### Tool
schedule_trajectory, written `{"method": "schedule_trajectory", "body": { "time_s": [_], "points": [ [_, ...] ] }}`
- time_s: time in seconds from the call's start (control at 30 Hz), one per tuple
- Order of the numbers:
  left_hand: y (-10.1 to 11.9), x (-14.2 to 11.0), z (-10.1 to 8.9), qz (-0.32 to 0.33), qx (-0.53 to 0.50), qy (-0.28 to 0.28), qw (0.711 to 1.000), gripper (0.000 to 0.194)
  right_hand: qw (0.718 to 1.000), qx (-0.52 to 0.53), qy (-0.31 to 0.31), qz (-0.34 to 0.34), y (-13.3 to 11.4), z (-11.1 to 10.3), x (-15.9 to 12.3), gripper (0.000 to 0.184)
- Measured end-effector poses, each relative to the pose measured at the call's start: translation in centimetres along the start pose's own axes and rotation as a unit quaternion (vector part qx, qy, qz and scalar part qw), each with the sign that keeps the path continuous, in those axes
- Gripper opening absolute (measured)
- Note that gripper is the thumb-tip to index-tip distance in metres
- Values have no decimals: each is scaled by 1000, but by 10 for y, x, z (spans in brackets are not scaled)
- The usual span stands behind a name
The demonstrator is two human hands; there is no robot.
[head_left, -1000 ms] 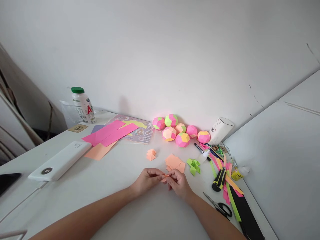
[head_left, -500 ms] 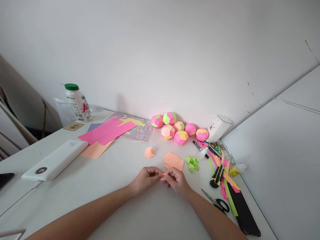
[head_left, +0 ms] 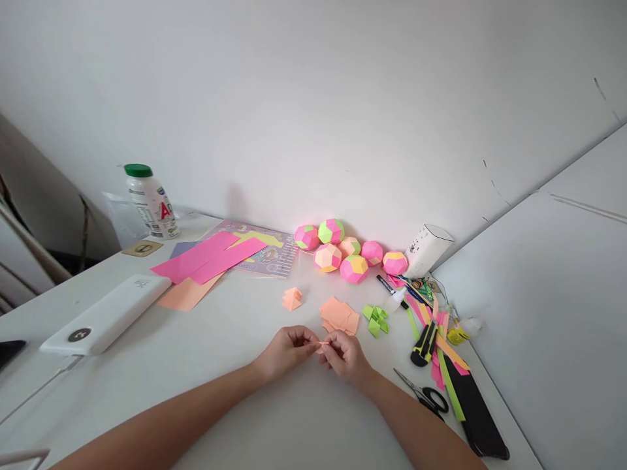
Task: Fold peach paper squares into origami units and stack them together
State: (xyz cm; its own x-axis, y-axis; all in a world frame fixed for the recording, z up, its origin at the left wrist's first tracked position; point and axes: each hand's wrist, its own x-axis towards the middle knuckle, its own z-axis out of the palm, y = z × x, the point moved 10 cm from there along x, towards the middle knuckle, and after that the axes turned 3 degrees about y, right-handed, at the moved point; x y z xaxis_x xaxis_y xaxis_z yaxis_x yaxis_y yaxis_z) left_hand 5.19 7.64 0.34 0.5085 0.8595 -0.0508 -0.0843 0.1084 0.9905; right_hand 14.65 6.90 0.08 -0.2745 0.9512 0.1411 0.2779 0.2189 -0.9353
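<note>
Between my fingertips is a small piece of orange paper (head_left: 322,346), mostly hidden by the fingers. My left hand (head_left: 289,351) pinches its left end, and my right hand (head_left: 345,356) pinches its right end. Just beyond the right hand lies a loose stack of orange paper pieces (head_left: 339,314). A few folded orange pieces (head_left: 292,298) sit beyond the left hand. Several folded green paper pieces (head_left: 376,320) lie to the right of the orange stack.
Along the wall rest several multicoloured paper balls (head_left: 353,268). Scissors (head_left: 422,393), a utility knife (head_left: 425,344), paper strips (head_left: 453,385) and a glue bottle (head_left: 463,331) are at right. Pink sheets (head_left: 210,256), a white power bank (head_left: 110,314) and a bottle (head_left: 153,203) stand left.
Both hands stay almost in place, still pinching the orange paper, with only slight finger movement. The view has shifted very slightly.
</note>
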Motion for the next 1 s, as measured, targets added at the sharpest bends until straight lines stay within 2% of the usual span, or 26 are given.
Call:
{"method": "schedule_trajectory", "body": {
  "time_s": [0.1,0.23,0.33,0.43,0.6,0.67,0.77,0.83,0.9,1.0],
  "points": [
    [1,0,1,13,4,-5,1000,23,1000,-10,-6,2,1,2,1,20],
    [6,1,-7,47,29,32,998,23,999,-41,-26,-14,-4,5,2,22],
    [1,0,-6,23,46,24,998,23,998,-52,-23,-25,-8,5,1,22],
    [-5,0,-7,0,62,21,998,26,999,-30,-13,-8,-5,2,1,23],
    [-11,3,-17,-20,97,61,993,41,998,39,-1,40,2,-3,2,20],
    [-8,4,-22,-15,113,84,990,45,998,42,24,41,1,-9,2,21],
    [-2,2,-26,-9,125,99,987,50,994,-22,104,-10,-12,-24,1,26],
    [1,1,-22,-6,122,73,990,52,981,-109,137,-81,-28,-26,-4,28],
    [5,0,-14,4,118,35,992,52,962,-192,124,-149,-41,-17,-8,27],
    [8,0,-7,13,112,5,994,48,940,-253,93,-209,-47,-5,-13,22]
  ]
}}
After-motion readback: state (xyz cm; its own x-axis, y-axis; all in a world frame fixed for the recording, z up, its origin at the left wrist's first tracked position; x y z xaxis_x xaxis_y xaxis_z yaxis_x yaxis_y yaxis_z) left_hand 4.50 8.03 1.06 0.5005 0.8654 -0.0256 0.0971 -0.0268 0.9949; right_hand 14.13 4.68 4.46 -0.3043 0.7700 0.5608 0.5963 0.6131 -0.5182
